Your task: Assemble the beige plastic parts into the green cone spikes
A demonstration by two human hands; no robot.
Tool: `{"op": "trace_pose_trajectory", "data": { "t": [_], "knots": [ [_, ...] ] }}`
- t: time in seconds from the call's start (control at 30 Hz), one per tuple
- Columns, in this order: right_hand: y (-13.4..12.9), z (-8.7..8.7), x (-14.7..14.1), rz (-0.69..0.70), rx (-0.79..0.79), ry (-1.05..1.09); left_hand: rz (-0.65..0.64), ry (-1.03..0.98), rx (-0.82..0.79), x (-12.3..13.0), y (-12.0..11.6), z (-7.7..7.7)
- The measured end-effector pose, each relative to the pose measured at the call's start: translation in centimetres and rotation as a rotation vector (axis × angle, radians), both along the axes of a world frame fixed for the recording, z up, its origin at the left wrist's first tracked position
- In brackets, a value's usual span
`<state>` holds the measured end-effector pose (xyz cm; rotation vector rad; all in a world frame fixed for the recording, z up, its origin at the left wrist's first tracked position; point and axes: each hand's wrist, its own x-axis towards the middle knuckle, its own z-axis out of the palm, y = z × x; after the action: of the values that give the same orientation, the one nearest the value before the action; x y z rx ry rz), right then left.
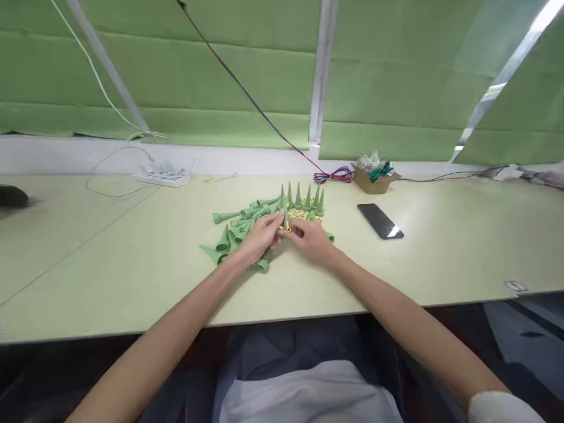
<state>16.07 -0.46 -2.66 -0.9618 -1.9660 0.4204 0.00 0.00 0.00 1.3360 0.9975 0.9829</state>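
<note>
My left hand (pixel 263 235) is closed around a green cone (pixel 283 205), whose tip points up and away from me. A small yellow ring-like piece (pixel 288 229) shows at the cone's lower end, where the fingertips of my right hand (pixel 311 236) pinch it. Under and left of my left hand lies a pile of green cones (pixel 223 239), tipped in various directions. Several green cones (pixel 307 200) stand upright just beyond my right hand. Small yellow pieces (pixel 301 215) are scattered at their bases, partly hidden by my right hand.
A black phone (pixel 379 221) lies to the right. Behind it are a cardboard box (pixel 373 180) with plastic and green material, and a coiled red-blue cable (pixel 333 175). A white power strip (pixel 163 176) sits at the back left of the table (pixel 132 264).
</note>
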Motion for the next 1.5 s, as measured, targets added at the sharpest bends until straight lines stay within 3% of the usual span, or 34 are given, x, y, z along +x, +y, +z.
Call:
{"op": "trace_pose_trajectory", "data": {
  "t": [0.17,0.3,0.5,0.7,1.03,1.33,1.5],
  "knots": [
    [0.3,0.0,0.2,0.014,0.001,0.035,0.019,0.028,0.089,0.1,-0.2,0.1],
    [0.5,0.4,0.9,-0.002,0.012,0.053,0.14,0.08,0.228,-0.1,-0.1,0.5],
    [0.6,1.0,1.6,-0.175,0.086,0.112,0.276,0.362,0.477,0.0,-0.1,0.6],
    [1.3,0.8,2.3,-0.293,0.082,0.034,0.116,0.668,0.568,0.1,-0.5,0.2],
    [1.9,0.3,2.4,-0.189,0.034,-0.33,0.031,0.961,0.597,-0.3,-0.2,-0.7],
    [1.7,0.3,2.2,-0.17,-0.007,-0.449,0.048,1.025,0.595,-0.2,-0.1,-0.7],
    [1.5,0.3,2.2,-0.188,-0.017,-0.473,0.059,0.964,0.623,-0.1,-0.5,-0.2]
  ]
}}
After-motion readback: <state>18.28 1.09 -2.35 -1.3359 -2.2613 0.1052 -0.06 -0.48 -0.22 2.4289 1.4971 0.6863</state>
